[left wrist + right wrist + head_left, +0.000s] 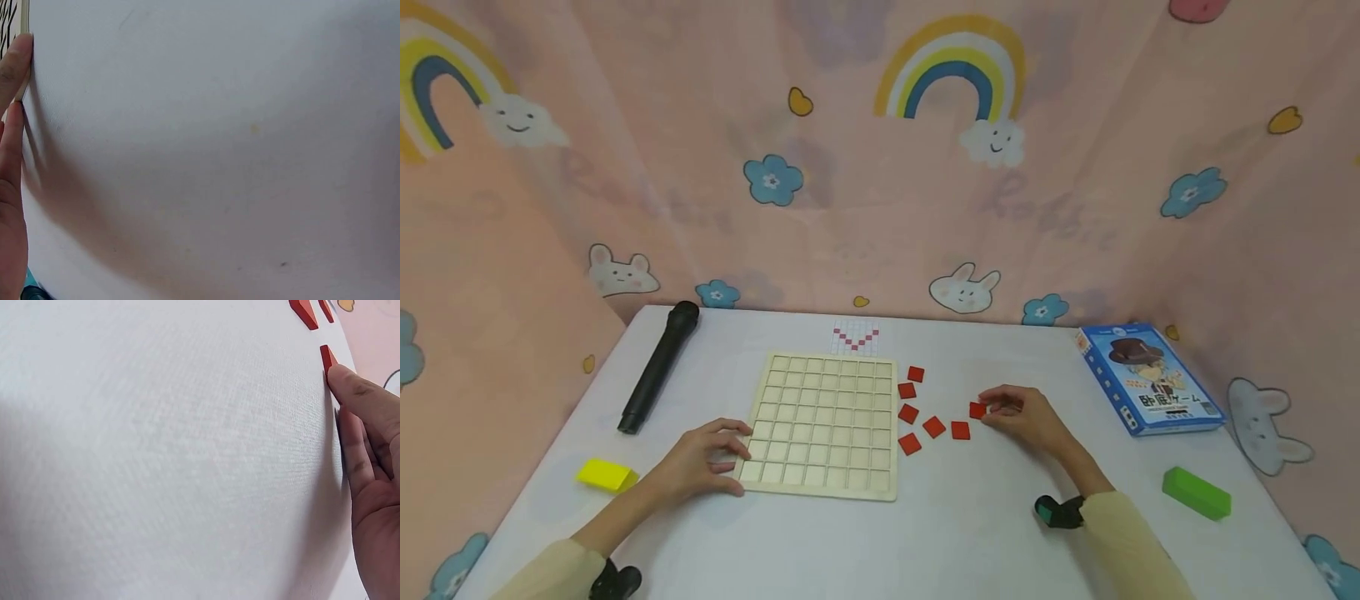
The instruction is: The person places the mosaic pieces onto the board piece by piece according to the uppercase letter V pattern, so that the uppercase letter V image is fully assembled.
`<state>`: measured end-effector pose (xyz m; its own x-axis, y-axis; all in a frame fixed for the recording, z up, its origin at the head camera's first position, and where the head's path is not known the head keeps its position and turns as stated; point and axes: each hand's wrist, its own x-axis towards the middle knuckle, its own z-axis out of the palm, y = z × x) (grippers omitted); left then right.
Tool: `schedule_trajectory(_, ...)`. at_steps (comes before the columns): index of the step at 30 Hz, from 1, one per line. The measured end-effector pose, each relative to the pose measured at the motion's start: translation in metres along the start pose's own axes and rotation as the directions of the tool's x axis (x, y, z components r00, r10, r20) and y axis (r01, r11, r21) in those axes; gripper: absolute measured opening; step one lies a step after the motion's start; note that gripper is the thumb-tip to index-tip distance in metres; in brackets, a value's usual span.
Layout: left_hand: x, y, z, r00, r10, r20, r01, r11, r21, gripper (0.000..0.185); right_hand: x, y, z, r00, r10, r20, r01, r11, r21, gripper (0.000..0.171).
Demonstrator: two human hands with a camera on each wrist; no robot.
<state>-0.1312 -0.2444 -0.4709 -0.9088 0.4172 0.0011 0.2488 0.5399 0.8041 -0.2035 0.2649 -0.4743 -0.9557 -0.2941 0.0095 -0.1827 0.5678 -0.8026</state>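
My left hand (703, 462) rests against the left edge of a cream grid board (820, 492), its fingertips and thumb touching the rim near the lower corner. In the left wrist view, two digits meet the board's edge (24, 19). Right of the board, my right hand (1026, 417) pinches a red square tile (977, 410) between thumb and fingers, low at the white table. The right wrist view shows the thumb on that tile (327, 359). Several other red tiles (934, 427) lie scattered between the board and this hand. The board's squares hold no tiles.
A paper with a red V pattern on a grid (856, 336) lies behind the board. A black microphone (658, 367) and a yellow block (607, 475) are at the left. On the right are a blue game box (1153, 379) and a green block (1197, 493).
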Motion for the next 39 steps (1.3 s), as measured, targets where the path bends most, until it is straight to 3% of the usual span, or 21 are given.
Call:
schedule_trajectory(6,0.011,0.003,0.0,1.0,0.004,0.005,-0.005,0.999,0.052,0.036,-0.002,0.003,-0.007,0.999,0.001,-0.054,-0.004,0.998,-0.057,0.034)
schedule_trajectory(10,0.017,0.008,0.001,1.0,-0.003,0.011,0.002,0.997,0.081,0.036,-0.003,0.005,-0.009,0.995,0.019,-0.101,-0.022,0.999,-0.036,0.033)
schedule_trajectory(17,0.02,0.015,0.001,0.997,-0.07,-0.014,0.071,0.993,0.09,0.036,-0.009,-0.008,0.0,0.968,0.127,-0.216,-0.136,0.99,-0.025,0.036)
schedule_trajectory(22,0.016,0.016,0.0,0.998,-0.065,-0.008,0.065,0.991,0.114,0.036,-0.014,-0.02,0.013,0.95,0.183,-0.255,-0.196,0.98,-0.024,0.036)
schedule_trajectory(39,0.013,0.016,0.001,0.999,-0.048,-0.021,0.05,0.989,0.14,0.038,-0.034,-0.073,0.06,0.939,0.178,-0.295,-0.149,0.982,0.116,0.033)
